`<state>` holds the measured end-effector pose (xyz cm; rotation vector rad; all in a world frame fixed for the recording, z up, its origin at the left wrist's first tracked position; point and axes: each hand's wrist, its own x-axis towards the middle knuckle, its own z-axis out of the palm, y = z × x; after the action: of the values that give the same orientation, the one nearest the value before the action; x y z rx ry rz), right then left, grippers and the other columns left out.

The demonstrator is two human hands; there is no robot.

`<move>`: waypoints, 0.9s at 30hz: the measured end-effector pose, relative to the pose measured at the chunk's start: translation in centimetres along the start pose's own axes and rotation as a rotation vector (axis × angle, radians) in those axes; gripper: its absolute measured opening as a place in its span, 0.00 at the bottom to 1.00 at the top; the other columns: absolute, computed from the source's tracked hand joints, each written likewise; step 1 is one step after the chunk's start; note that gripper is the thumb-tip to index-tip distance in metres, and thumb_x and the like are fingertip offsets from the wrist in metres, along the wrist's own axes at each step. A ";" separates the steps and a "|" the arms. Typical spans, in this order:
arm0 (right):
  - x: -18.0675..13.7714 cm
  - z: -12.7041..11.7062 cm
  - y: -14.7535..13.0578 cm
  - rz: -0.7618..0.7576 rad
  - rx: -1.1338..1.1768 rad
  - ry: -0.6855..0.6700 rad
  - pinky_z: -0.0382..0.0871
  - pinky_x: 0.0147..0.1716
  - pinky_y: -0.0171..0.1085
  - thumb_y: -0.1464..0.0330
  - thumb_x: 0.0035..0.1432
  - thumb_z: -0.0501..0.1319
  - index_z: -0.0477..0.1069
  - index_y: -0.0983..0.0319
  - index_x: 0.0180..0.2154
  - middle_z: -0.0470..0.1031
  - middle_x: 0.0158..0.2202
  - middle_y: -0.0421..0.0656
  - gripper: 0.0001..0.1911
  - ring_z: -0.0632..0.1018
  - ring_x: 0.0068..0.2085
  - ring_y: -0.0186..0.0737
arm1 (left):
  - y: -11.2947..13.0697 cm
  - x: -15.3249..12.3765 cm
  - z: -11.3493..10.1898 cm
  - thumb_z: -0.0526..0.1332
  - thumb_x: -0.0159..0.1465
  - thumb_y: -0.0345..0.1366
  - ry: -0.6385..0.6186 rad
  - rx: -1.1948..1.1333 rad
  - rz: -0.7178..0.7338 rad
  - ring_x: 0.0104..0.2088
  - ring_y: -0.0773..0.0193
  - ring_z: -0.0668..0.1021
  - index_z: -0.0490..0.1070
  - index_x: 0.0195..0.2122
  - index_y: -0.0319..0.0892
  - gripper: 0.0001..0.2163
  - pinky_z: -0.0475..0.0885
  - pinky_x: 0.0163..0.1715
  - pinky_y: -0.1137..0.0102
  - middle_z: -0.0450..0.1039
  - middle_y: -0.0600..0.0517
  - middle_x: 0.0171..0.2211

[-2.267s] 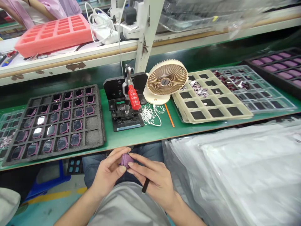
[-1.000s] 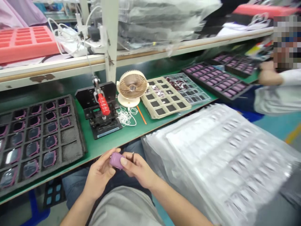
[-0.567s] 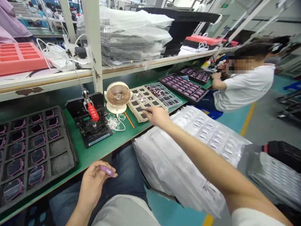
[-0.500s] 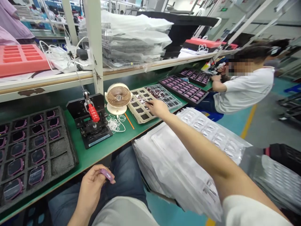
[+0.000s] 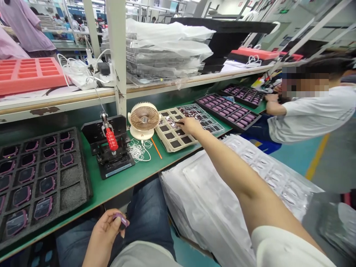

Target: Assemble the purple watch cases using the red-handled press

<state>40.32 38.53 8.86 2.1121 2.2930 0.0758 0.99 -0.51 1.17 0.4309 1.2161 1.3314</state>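
Down over my lap, my left hand (image 5: 107,231) pinches a small purple plastic part (image 5: 121,220) bearing a pale mark. My right hand (image 5: 191,127) reaches out over a beige compartment tray (image 5: 175,143). Between its fingers is a thin dark tool that looks like tweezers (image 5: 178,122); the tip is too small to make out clearly. Around that tip lie small shiny pieces (image 5: 170,121) in the tray. A clear plastic tray (image 5: 213,124) holding more small dark pieces adjoins it on the far right side.
A black press fixture with a red handle (image 5: 111,139) stands beside a fan (image 5: 144,119) and its white cable. Left is a foam tray (image 5: 72,174) of purple-framed watch-like parts. Bagged trays (image 5: 205,193) stand by my right leg. A co-worker (image 5: 311,107) sits at right.
The camera view has shifted a little. My left hand has turned the purple part and drawn it slightly lower and left. My right hand stays over the beige tray with the thin tool.
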 end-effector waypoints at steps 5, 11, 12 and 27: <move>0.0 0.0 0.2 -0.101 -0.004 -0.021 0.69 0.49 0.38 0.54 0.73 0.55 0.79 0.56 0.59 0.81 0.55 0.50 0.24 0.79 0.52 0.50 | -0.3 0.5 1.1 0.80 0.51 0.52 -0.028 0.040 -0.004 0.29 0.58 0.81 0.79 0.35 0.39 0.23 0.71 0.21 0.72 0.80 0.45 0.30; 1.3 -0.3 1.2 -0.245 -0.014 -0.140 0.70 0.48 0.37 0.59 0.67 0.62 0.81 0.55 0.57 0.84 0.51 0.46 0.20 0.81 0.50 0.50 | -1.7 0.6 0.8 0.78 0.53 0.53 -0.038 0.058 -0.007 0.29 0.59 0.79 0.79 0.35 0.39 0.22 0.71 0.21 0.72 0.79 0.45 0.30; 1.5 -0.3 1.4 -0.257 -0.016 -0.148 0.70 0.48 0.37 0.59 0.67 0.62 0.80 0.55 0.58 0.84 0.52 0.46 0.21 0.81 0.50 0.49 | -1.9 0.5 0.7 0.78 0.54 0.53 -0.039 0.057 -0.013 0.29 0.59 0.80 0.79 0.35 0.39 0.22 0.71 0.22 0.72 0.79 0.45 0.30; 1.0 -0.1 2.7 -0.201 0.047 -0.082 0.67 0.44 0.34 0.53 0.69 0.61 0.84 0.59 0.49 0.85 0.46 0.48 0.21 0.80 0.46 0.47 | -1.9 0.7 0.5 0.78 0.52 0.56 -0.013 0.063 -0.049 0.25 0.63 0.77 0.79 0.37 0.39 0.25 0.70 0.22 0.72 0.80 0.45 0.30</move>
<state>42.90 39.76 9.12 1.8536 2.4656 -0.0673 2.24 -0.21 -0.50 0.4513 1.2523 1.2500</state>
